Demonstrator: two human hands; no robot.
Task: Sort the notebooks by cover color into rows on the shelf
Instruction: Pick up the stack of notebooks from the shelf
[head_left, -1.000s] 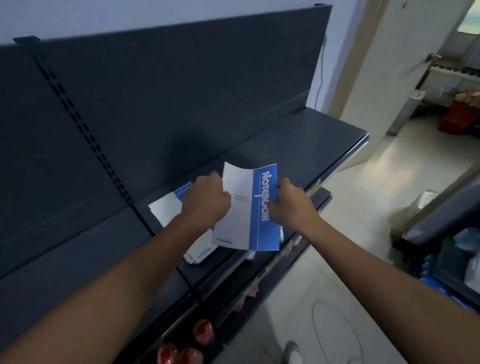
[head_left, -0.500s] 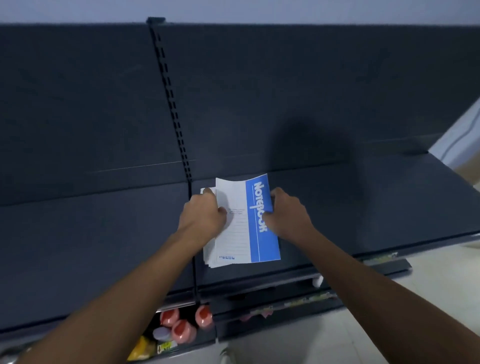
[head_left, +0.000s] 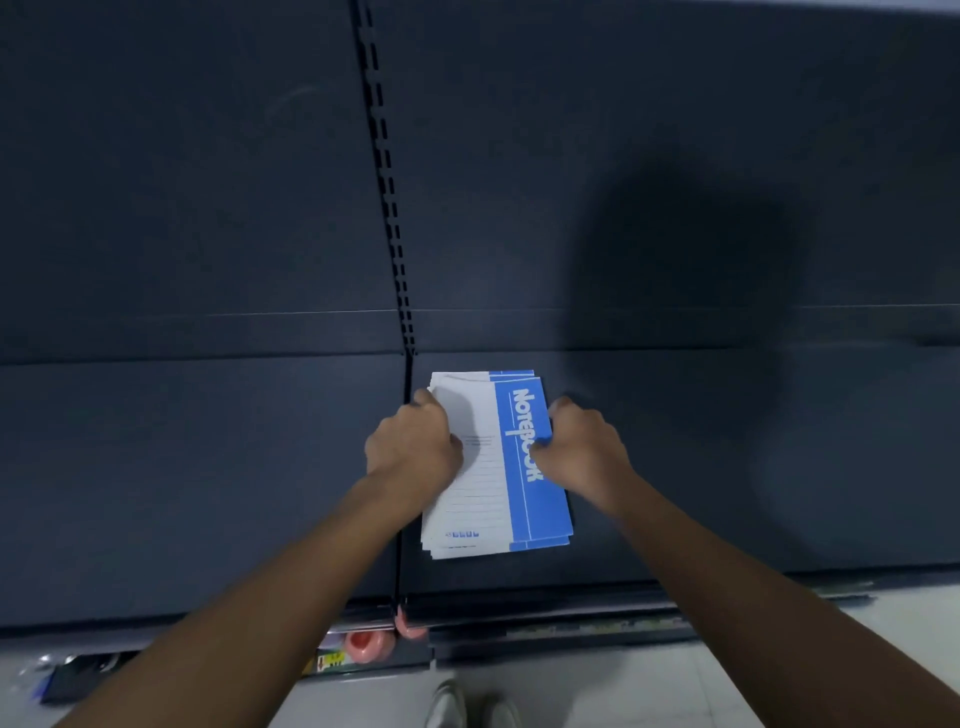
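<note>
- Stack of blue-and-white paper notebooks (head_left: 506, 499) sits on the dark grey metal shelf (head_left: 727, 467) at frame centre, its left edge just beside the shelf seam under the slotted upright (head_left: 387, 182).
- Left hand (head_left: 410, 441): fingers curled, gripping the stack's left edge.
- Right hand (head_left: 582, 447): fingers curled, gripping the right edge.
- Stack's bottom edges are slightly staggered.
- Shelf surface runs wide to the left and right of the stack, with a narrower strip down to the front lip.
- Pink round items (head_left: 363, 644) sit on the lower tier, under the lip.
</note>
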